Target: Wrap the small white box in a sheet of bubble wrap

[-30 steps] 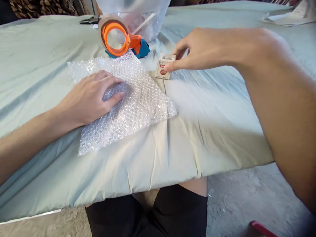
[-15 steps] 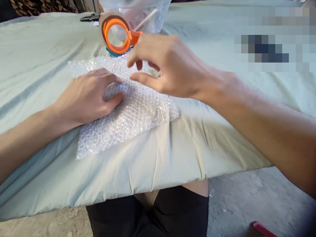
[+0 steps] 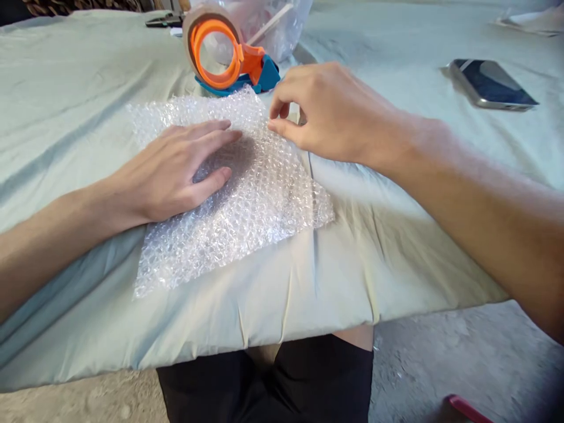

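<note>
A sheet of clear bubble wrap (image 3: 247,205) lies on the cloth-covered table in front of me. My left hand (image 3: 176,167) rests on its left part, palm down, with the fingers spread out. At the sheet's upper right edge is my right hand (image 3: 317,111), its thumb and index fingertip pinched together on the wrap's border; the other fingers curl behind and are partly hidden. Just beyond the sheet stands an orange and blue tape dispenser (image 3: 240,56) with a roll of brown tape on it.
A clear plastic bag (image 3: 282,35) sits behind the dispenser, with a dark-handled tool (image 3: 164,21) to its left. On the right lie a phone (image 3: 493,85) and, farther back, a plastic packet (image 3: 533,22). The pale green tablecloth (image 3: 335,282) is wrinkled and hangs over the near edge.
My right hand has moved right, off the dispenser's front, and its fingers have closed at the wrap's edge. My left hand's fingers have stretched out flatter. The view has shifted slightly.
</note>
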`<state>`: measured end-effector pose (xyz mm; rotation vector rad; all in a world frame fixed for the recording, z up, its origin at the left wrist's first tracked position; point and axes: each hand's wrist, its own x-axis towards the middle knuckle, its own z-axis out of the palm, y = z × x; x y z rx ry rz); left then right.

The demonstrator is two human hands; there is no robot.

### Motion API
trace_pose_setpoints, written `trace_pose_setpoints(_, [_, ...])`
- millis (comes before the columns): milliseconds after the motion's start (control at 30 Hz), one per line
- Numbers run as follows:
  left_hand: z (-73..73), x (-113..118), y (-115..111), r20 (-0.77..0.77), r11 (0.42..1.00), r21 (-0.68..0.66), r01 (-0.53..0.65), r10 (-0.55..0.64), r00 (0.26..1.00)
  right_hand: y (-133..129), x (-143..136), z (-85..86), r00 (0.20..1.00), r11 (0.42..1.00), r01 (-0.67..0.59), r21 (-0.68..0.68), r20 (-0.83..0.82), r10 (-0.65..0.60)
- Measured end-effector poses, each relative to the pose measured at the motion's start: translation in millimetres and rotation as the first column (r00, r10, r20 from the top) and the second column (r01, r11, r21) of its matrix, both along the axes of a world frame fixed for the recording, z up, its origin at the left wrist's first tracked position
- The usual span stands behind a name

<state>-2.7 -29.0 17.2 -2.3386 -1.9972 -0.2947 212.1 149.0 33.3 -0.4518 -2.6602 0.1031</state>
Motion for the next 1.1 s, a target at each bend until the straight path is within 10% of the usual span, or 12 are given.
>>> trace_pose_setpoints(333, [-3.8,1,1,0.072,0.996,-0.091,-0.015,0.021,0.997,-6,-3,-17.7,0.985,0.983,-0.17,-0.072,-0.001,0.17])
trace_pose_setpoints(567, [-9.6,-10,4,0.051,0.968,-0.078,-0.238,0.242,0.969,-9,-2,-13.2,0.987,0.992,-0.089,-0.089,0.123,0.1])
trace_pose_setpoints(1100, [-1.2,-30,16,0.046,0.989,-0.118,-0.088,0.094,0.994,-5,4,-3.8,0.984,0.991,-0.126,0.05,0.136,0.119])
